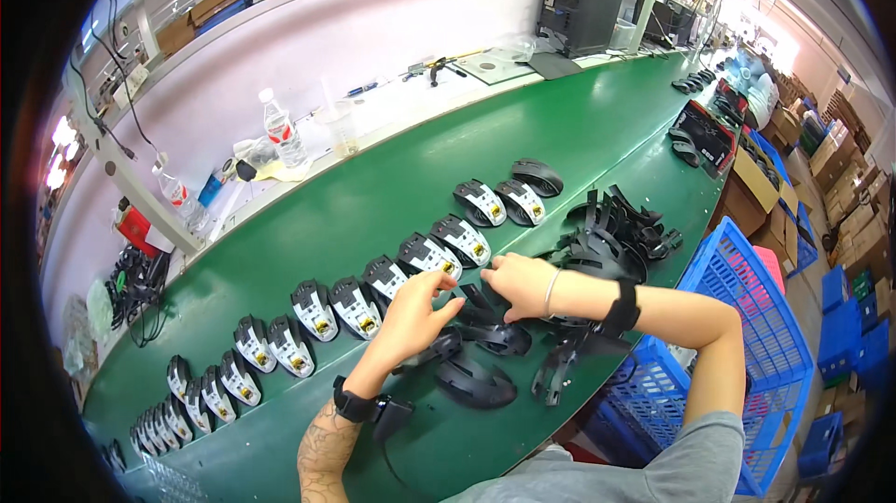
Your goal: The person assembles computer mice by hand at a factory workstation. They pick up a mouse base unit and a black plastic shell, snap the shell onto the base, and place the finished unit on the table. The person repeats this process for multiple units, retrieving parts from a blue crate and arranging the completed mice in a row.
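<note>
My left hand (417,314) is held over the green bench, its thumb and fingers apart and nothing visible between them. It is close to the row of opened computer mice (352,305), which have dark fronts and pale, uncovered backs with yellow labels. To its right, my right hand (525,285) curls its fingers and thumb around a black plastic mouse shell (476,309), partly hidden by the hand. Below the hands lie a loose black mouse shell (474,382) and another dark curved piece (439,350). A heap of black shell parts (611,242) sits beyond my right wrist.
Opened mice continue in a line toward the bench's left end. A blue plastic crate (747,288) stands against the bench at right, with cardboard boxes (751,188) behind it. Water bottles (283,130) and tools (437,69) rest on the back ledge beside a black computer case (581,10).
</note>
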Demonstrator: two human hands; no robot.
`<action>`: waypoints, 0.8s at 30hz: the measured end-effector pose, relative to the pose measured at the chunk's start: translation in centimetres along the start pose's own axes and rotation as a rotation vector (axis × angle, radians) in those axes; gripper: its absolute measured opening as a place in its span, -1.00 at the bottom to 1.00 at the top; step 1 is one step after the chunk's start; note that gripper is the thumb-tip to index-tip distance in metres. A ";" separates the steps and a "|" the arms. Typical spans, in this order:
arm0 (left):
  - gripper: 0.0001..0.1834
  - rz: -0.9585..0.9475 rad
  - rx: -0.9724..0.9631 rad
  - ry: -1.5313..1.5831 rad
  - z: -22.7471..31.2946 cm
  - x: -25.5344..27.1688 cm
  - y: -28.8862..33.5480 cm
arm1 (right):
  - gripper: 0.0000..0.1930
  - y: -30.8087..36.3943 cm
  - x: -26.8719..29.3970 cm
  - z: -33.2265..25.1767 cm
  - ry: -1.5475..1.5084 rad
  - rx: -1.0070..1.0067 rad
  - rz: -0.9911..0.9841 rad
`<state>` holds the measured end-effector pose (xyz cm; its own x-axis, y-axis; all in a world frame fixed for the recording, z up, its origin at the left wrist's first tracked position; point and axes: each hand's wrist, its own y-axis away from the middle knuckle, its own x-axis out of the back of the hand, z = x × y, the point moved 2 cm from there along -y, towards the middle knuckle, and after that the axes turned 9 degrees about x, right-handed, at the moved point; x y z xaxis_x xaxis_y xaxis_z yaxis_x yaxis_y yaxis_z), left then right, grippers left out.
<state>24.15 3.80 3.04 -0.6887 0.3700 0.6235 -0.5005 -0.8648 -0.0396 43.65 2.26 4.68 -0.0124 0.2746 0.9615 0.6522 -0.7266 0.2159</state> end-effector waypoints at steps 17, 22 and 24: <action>-0.79 -0.027 0.153 1.031 4.9 -1.6 -0.8 | -0.27 4.8 4.0 -3.9 -0.460 -0.059 0.889; -0.76 -0.197 0.195 1.040 5.6 -1.2 -2.1 | -0.35 5.6 4.4 -3.6 -0.369 0.065 0.930; -0.75 -0.301 0.210 1.034 5.5 -1.1 -3.4 | -0.33 6.4 4.7 -2.8 -0.298 0.021 0.975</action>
<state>29.52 4.47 6.83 -0.7097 0.5967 -0.3746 -0.6902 -0.6955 0.1998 45.67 -2.81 11.10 0.7188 -0.2828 0.6351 0.2909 -0.7073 -0.6442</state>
